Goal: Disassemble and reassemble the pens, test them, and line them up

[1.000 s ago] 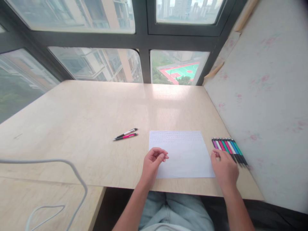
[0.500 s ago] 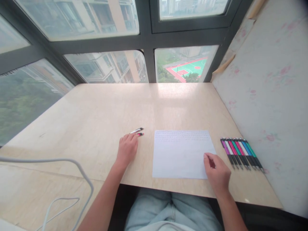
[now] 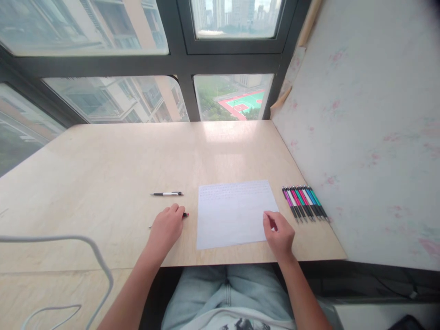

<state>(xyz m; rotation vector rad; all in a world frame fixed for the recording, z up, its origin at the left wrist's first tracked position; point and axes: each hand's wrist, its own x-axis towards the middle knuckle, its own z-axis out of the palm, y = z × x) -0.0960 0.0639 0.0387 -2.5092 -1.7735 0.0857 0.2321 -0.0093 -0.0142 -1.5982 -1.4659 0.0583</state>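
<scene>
My left hand [image 3: 168, 225] lies low over the table, its fingers curled over a pen. Only the pen's black and pinkish-red end [image 3: 186, 214] and a thin tip show; its middle is hidden. Just beyond, a white and black pen [image 3: 167, 194] lies flat, apart from the hand. A sheet of paper [image 3: 233, 220] with lines of handwriting along its top rests between my hands. My right hand [image 3: 280, 233] is at the sheet's right edge, fingers curled in and thumb against them; nothing shows in it.
Right of the paper, several coloured pens [image 3: 304, 203] lie in a neat row near the papered wall [image 3: 371, 151]. A thick grey-white cable [image 3: 92, 247] loops over the table [image 3: 103, 160] at left. Windows stand along the back.
My left hand has moved nearer to me with the pinkish-red pen, so the white pen now lies uncovered and farther off. The right hand stays at the paper. The view has turned right.
</scene>
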